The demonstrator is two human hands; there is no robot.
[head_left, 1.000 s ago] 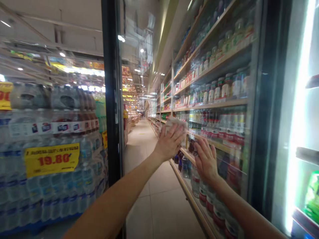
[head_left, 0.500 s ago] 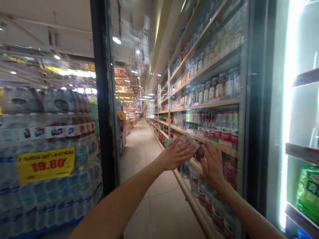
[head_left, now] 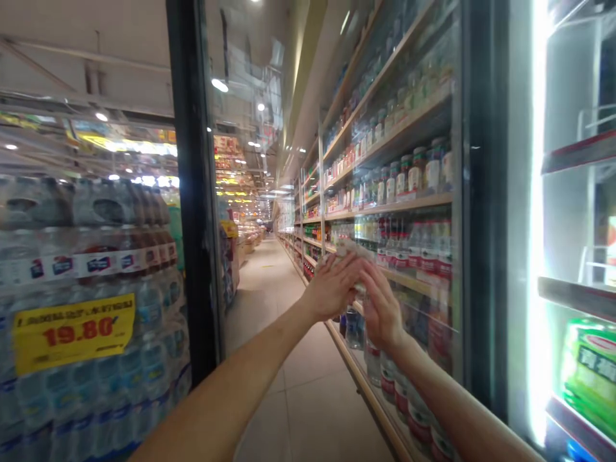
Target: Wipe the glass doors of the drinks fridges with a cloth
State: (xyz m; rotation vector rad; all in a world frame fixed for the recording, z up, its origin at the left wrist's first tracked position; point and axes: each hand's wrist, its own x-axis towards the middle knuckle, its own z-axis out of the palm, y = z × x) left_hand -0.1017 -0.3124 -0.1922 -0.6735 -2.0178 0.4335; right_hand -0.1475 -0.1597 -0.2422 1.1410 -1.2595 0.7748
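Note:
A pale crumpled cloth (head_left: 349,249) shows at the fingertips of both hands, in front of the glass door (head_left: 260,160). My left hand (head_left: 332,285) reaches in from the lower left, its back towards me and its fingers laid over the cloth. From the lower right comes my right hand (head_left: 382,305), fingers bent in against the cloth and touching the left fingertips. Most of the cloth is hidden behind the fingers. Whether it touches the glass I cannot tell.
Dark door frame bars stand at left (head_left: 190,192) and right (head_left: 486,192). Stacked bottle packs (head_left: 96,378) with a yellow price sign (head_left: 74,333) fill the left. Shelves of bottles (head_left: 414,176) line the aisle (head_left: 269,276). A lit cooler holds a green pack (head_left: 590,372) at right.
My right hand has moved left and up, from apart and spread to meeting the left hand at the cloth. The view has shifted slightly to the right.

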